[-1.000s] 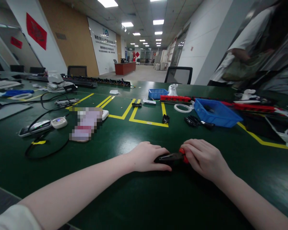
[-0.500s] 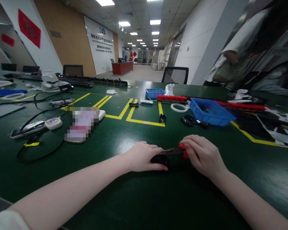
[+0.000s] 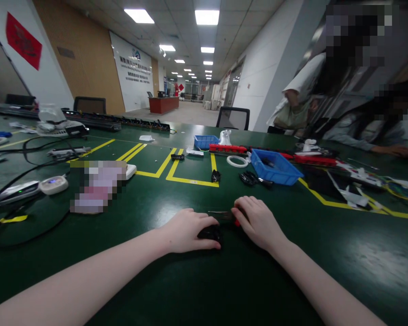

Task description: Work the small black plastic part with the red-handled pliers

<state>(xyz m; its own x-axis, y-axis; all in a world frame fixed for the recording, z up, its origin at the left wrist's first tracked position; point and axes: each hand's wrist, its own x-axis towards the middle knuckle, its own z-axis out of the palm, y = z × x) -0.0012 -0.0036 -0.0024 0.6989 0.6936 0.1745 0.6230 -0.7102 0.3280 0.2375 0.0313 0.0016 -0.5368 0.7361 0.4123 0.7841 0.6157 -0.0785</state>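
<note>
The black piece [image 3: 210, 232], its details lost in shadow, could slip or twist if the left hand [image 3: 188, 232] presses it too lightly, and the tip of the pliers [image 3: 225, 215] might nip or poke the left index finger, since the metal points leftward just beyond it. The piece lies between the left thumb, on its near side, and the fingers, over its far side; they curl about it, parted by roughly its own width, with its right end bare. The right hand [image 3: 258, 222] has its fingers wrapped round the red grips [image 3: 237, 222]; whether the pliers' tip touches anything is too blurred to tell. Both hands are low over the green worktop [image 3: 156, 296]; well beyond them stands a blue bin [image 3: 275, 176], a black cable bundle [image 3: 248, 178] just beside it.
</note>
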